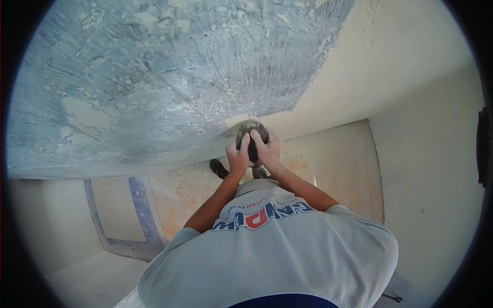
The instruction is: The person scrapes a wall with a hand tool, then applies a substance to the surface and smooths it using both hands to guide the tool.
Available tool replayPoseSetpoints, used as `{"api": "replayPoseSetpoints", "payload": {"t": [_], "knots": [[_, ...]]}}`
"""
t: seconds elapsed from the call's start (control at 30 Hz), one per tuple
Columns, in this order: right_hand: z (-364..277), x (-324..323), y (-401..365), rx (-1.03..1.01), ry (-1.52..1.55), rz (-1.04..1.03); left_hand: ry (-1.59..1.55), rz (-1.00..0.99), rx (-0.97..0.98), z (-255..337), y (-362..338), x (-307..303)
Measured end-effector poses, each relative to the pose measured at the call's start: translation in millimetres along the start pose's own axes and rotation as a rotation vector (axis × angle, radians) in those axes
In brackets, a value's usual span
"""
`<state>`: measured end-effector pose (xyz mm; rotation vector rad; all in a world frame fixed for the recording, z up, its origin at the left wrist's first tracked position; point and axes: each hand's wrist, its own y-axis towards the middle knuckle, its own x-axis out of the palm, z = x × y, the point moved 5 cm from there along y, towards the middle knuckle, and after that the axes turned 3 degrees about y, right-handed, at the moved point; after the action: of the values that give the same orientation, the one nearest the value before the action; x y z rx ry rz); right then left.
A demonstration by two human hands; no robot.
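Note:
Both hands grip a dark, rounded hand tool point(252, 126) at chest height, close against the wall point(205, 72). My left hand point(238, 155) wraps its left side, with the thumb laid along the top. On the other side, my right hand point(268, 149) is closed round it the same way, and the two thumbs nearly meet. Pale dust coats the fingers and the tool's front edge. The tool's underside is hidden, so its exact kind does not show. Blue-grey, rough, flaking paint covers most of the wall, with smooth cream areas at the right.
A dusty, stained floor point(328, 169) lies below, with a dark shoe point(219, 168) near the wall's foot. A second cream wall point(426, 169) stands at the right. On the lower left is a recess with a blue-edged panel point(120, 210).

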<state>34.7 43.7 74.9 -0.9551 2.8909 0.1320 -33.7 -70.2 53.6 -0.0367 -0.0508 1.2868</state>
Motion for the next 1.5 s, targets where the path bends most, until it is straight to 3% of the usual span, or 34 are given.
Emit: {"api": "replayPoseSetpoints", "payload": {"t": [0.07, 0.13, 0.4, 0.53, 0.67, 0.77, 0.87, 1.0, 1.17, 1.27, 1.33, 1.4, 1.5], "knots": [[9.0, -1.1, 1.2, 0.021, -0.054, -0.007, 0.052, -0.024, 0.042, -2.3, 4.8, -2.1], [-22.9, -1.6, 11.2, -0.025, -0.001, -0.007, 0.1, -0.087, -0.019, 7.0, 13.4, -0.2], [-11.2, 4.6, 8.0, -0.004, 0.044, -0.011, 0.081, 0.028, 0.079, 6.6, 11.8, -1.3], [-28.8, 0.6, 4.7, -0.026, -0.068, -0.023, 0.028, -0.045, 0.001, 8.2, 8.8, -5.3], [13.1, 3.8, -0.6, 0.013, 0.036, -0.006, 0.004, 0.02, 0.065, -9.0, 3.6, -0.8], [-19.4, 7.0, 10.4, 0.046, 0.016, -0.042, 0.034, -0.077, -0.006, 20.0, 14.4, -5.4], [8.2, 0.3, -2.7, -0.049, -0.018, 0.022, 0.034, 0.016, 0.057, -13.1, 2.0, -2.2], [-22.0, 1.9, 11.4, -0.071, -0.059, -0.004, 0.011, -0.048, 0.055, 7.8, 16.4, 0.6], [16.0, 2.5, -0.6, 0.008, 0.043, 0.009, 0.013, -0.027, 0.056, -9.5, 4.8, -0.6], [-9.9, 4.8, 8.4, 0.01, -0.005, -0.031, 0.013, -0.067, 0.018, 4.7, 13.6, -2.3], [-7.0, 2.8, 2.6, 0.006, 0.016, -0.017, 0.076, -0.095, 0.013, -1.9, 10.9, -2.2], [0.3, 1.7, 2.4, -0.007, 0.043, 0.005, -0.04, 0.022, 0.077, -2.6, 4.6, 1.4], [11.5, 2.0, 5.1, 0.0, -0.013, 0.025, 0.064, -0.064, 0.059, -4.8, 12.4, 0.1]]}}
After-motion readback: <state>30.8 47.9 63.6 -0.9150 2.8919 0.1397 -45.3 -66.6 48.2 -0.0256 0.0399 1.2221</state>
